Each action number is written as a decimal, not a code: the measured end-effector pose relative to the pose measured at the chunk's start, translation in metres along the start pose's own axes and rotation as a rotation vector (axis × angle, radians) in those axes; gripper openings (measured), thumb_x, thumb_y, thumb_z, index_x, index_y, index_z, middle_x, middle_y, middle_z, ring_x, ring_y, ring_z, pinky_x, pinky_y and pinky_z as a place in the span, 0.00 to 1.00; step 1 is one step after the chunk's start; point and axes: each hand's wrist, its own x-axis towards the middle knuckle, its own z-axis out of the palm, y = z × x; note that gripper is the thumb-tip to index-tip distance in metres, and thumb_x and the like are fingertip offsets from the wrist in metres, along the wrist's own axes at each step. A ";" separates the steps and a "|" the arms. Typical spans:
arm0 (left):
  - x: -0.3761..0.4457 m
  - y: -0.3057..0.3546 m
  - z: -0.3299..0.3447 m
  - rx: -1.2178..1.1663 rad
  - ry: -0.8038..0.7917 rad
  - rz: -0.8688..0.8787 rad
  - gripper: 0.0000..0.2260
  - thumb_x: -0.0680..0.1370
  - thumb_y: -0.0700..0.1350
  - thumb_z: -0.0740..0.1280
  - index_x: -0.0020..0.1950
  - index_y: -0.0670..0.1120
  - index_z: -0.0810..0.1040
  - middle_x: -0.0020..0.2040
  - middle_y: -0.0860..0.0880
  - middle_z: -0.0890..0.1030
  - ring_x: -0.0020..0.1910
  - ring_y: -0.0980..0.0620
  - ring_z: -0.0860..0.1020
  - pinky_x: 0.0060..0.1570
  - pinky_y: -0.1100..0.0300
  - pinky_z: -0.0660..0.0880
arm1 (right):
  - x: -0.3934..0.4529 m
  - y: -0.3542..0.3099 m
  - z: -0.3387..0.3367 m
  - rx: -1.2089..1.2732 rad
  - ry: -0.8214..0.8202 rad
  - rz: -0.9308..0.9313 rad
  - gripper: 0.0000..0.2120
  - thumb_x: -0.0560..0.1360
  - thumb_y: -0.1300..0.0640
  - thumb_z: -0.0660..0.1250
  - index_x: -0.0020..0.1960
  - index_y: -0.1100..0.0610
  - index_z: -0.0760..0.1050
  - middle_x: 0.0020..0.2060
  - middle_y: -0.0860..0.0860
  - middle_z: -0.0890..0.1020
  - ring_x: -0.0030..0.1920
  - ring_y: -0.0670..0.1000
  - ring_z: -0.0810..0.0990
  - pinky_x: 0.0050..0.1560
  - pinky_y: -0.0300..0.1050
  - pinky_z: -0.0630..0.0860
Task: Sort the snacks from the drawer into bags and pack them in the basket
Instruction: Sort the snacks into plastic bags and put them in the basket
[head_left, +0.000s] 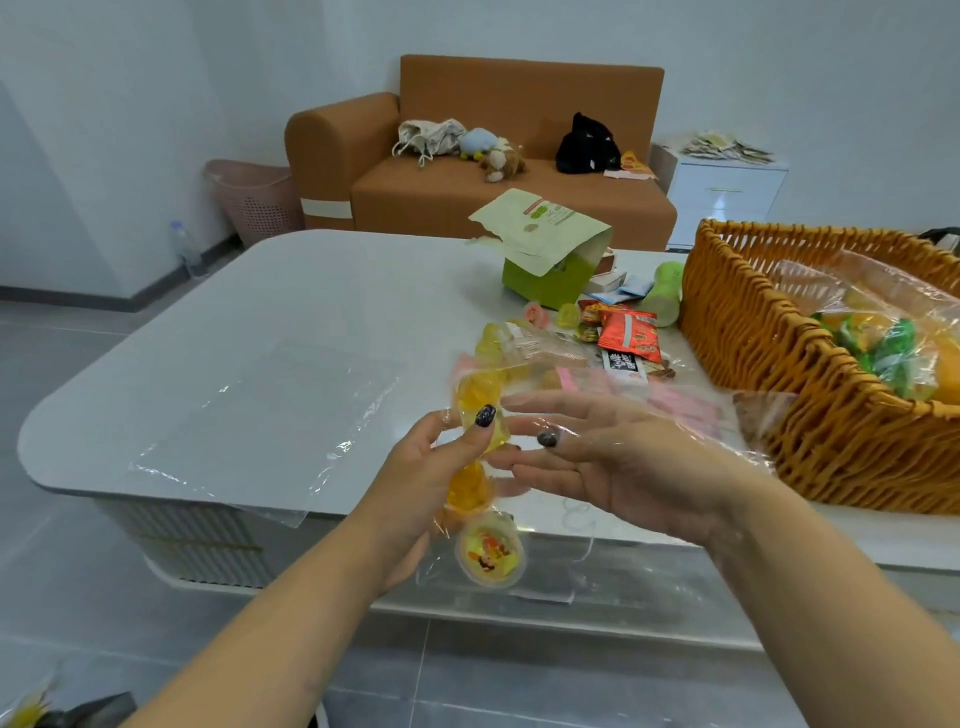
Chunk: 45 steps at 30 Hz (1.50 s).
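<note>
My left hand (415, 483) is shut on a clear plastic bag (670, 410) at its mouth, gripping yellow jelly cups (483, 535) through the film; one cup hangs below the hand. My right hand (618, 457) lies flat with fingers spread, inside or under the clear film, which drapes over the wrist. Loose snacks lie on the white table (291, 312) behind the hands: red packets (631, 335), pink packets (675, 400) and jelly cups (491, 335). The woven orange basket (769, 358) stands at the right, holding bagged green and yellow snacks (883, 343).
A flat clear bag (270, 410) lies on the table's left part. A green box with an open paper flap (550, 249) and a green bottle (665, 293) stand behind the snacks. Beyond are an orange sofa (467, 171), a pink bin (254, 200) and a white cabinet (727, 192).
</note>
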 end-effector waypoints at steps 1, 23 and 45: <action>0.000 0.000 0.001 -0.013 0.018 0.008 0.24 0.70 0.55 0.69 0.64 0.49 0.74 0.51 0.46 0.85 0.49 0.44 0.85 0.57 0.40 0.78 | -0.001 -0.002 0.000 -0.013 -0.027 0.004 0.20 0.74 0.73 0.59 0.65 0.63 0.73 0.60 0.58 0.80 0.60 0.61 0.79 0.58 0.50 0.78; 0.001 -0.001 0.007 -0.066 0.005 -0.122 0.26 0.69 0.59 0.71 0.60 0.44 0.77 0.52 0.42 0.85 0.52 0.42 0.83 0.57 0.43 0.78 | -0.010 -0.003 -0.012 -0.277 -0.199 0.137 0.21 0.79 0.71 0.55 0.69 0.59 0.70 0.64 0.55 0.78 0.63 0.60 0.77 0.60 0.54 0.77; 0.025 0.020 -0.052 -0.515 0.580 -0.063 0.15 0.76 0.59 0.67 0.54 0.49 0.74 0.56 0.45 0.82 0.49 0.50 0.84 0.45 0.54 0.82 | 0.069 0.071 -0.065 -1.565 0.471 -0.257 0.24 0.81 0.52 0.58 0.76 0.47 0.58 0.79 0.49 0.46 0.78 0.52 0.40 0.76 0.52 0.41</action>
